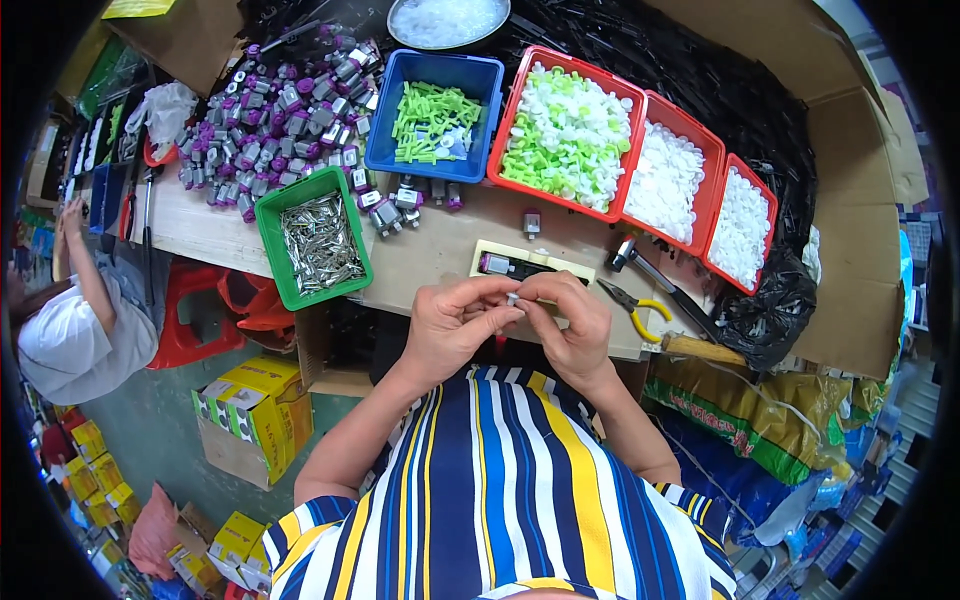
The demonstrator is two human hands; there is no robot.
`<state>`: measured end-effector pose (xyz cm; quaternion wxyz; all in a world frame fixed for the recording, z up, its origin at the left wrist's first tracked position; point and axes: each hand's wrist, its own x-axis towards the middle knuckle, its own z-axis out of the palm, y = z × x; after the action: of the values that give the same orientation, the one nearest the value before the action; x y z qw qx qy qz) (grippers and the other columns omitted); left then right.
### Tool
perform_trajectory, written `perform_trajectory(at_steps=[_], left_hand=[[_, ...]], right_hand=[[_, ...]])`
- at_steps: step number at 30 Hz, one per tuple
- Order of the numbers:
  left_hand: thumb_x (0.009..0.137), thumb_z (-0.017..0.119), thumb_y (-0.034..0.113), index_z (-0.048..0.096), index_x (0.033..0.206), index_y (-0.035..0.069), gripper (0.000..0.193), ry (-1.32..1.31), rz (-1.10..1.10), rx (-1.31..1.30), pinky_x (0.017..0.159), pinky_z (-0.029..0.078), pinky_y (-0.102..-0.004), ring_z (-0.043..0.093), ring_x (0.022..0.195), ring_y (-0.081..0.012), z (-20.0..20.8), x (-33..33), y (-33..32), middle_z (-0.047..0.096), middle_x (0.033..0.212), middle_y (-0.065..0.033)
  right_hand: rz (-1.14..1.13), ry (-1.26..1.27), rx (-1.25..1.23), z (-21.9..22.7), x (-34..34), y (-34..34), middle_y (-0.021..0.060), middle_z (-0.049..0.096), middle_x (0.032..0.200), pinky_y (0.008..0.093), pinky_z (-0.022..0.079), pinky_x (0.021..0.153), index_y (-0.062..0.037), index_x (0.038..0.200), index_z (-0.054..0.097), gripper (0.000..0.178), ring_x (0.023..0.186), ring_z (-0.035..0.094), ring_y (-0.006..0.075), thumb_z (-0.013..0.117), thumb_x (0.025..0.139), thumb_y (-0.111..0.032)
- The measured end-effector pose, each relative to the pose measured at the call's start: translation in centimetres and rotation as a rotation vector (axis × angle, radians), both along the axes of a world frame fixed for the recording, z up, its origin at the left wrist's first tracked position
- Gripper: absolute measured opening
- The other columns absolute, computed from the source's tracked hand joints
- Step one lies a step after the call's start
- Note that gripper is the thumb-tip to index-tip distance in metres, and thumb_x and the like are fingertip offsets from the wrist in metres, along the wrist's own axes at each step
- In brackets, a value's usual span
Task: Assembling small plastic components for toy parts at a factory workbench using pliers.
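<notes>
The workbench (425, 265) is packed; the cream holder (583, 272), a small motor (494, 264) lying in it, sits near the front edge. Left of the holder stands a green bin (267, 240) of slim metal parts (318, 245); beyond it, also to the left, a blue bin (376, 125) of green pieces (430, 120) and a heap of grey-and-purple motors (285, 125). Three red bins (712, 160) run beyond and to its right, a hammer (675, 290) and yellow-handled pliers (640, 308) nearer on that side. Well left of the holder, I see another person (80, 345) in white by a red stool (185, 310).

Just on the holder's near side, the two hands meet: left hand (455, 325) and right hand (572, 325), thumbs and fingers pinched together on a tiny white piece (512, 299) between them.
</notes>
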<state>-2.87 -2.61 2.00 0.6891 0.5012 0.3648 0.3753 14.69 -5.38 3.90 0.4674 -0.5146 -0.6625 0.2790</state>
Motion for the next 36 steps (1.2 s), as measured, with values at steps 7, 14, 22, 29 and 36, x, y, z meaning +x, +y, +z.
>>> perform_trajectory(at_steps=[7,14,22,29,36], left_hand=[[0.083,0.076,0.001,0.07,0.11,0.0,0.027,0.227,0.017,0.251,0.063,0.053,-0.0213,0.066,0.074,-0.0083,0.1,0.4,0.4,0.07,0.086,-0.0053],[0.075,0.08,0.007,0.07,0.108,0.002,0.034,0.47,0.072,0.743,0.061,0.052,-0.0312,0.064,0.072,-0.0223,0.4,0.9,1.4,0.065,0.087,-0.0088],[0.073,0.079,0.014,0.071,0.108,0.005,0.036,0.641,0.169,1.074,0.078,0.048,-0.0399,0.059,0.094,-0.0272,-1.2,0.2,1.4,0.062,0.101,-0.007],[0.068,0.082,0.01,0.073,0.107,0.007,0.04,0.657,0.152,1.135,0.083,0.049,-0.0408,0.057,0.101,-0.0291,-1.9,0.3,1.0,0.062,0.106,-0.0077],[0.069,0.082,0.011,0.072,0.109,0.007,0.042,0.617,0.141,1.144,0.083,0.048,-0.0417,0.056,0.101,-0.0299,-2.2,0.2,1.3,0.061,0.106,-0.0087]], right_hand=[[-0.048,-0.164,0.094,-0.8,0.2,-0.2,0.0112,0.06,0.088,0.0333,0.049,0.065,0.0003,0.093,0.066,0.021,0.08,0.06,0.0246,0.073,0.074,0.009],[-0.11,-0.164,0.071,-1.5,0.8,0.3,0.0099,0.052,0.082,0.0366,0.043,0.065,-0.002,0.091,0.067,0.019,0.076,0.053,0.0269,0.074,0.075,0.003],[-0.093,-0.262,0.062,-2.0,1.3,1.8,0.01,0.051,0.081,0.0382,0.042,0.067,-0.0022,0.089,0.066,0.016,0.077,0.053,0.0274,0.073,0.075,0.0],[-0.077,-0.314,0.039,-1.9,1.3,2.0,0.0094,0.051,0.081,0.0379,0.041,0.066,-0.0029,0.089,0.066,0.015,0.077,0.053,0.0271,0.073,0.077,-0.002],[-0.09,-0.26,0.028,-2.2,1.3,1.9,0.0095,0.053,0.08,0.0374,0.041,0.067,-0.0025,0.09,0.067,0.016,0.076,0.053,0.0266,0.073,0.076,0.0]])
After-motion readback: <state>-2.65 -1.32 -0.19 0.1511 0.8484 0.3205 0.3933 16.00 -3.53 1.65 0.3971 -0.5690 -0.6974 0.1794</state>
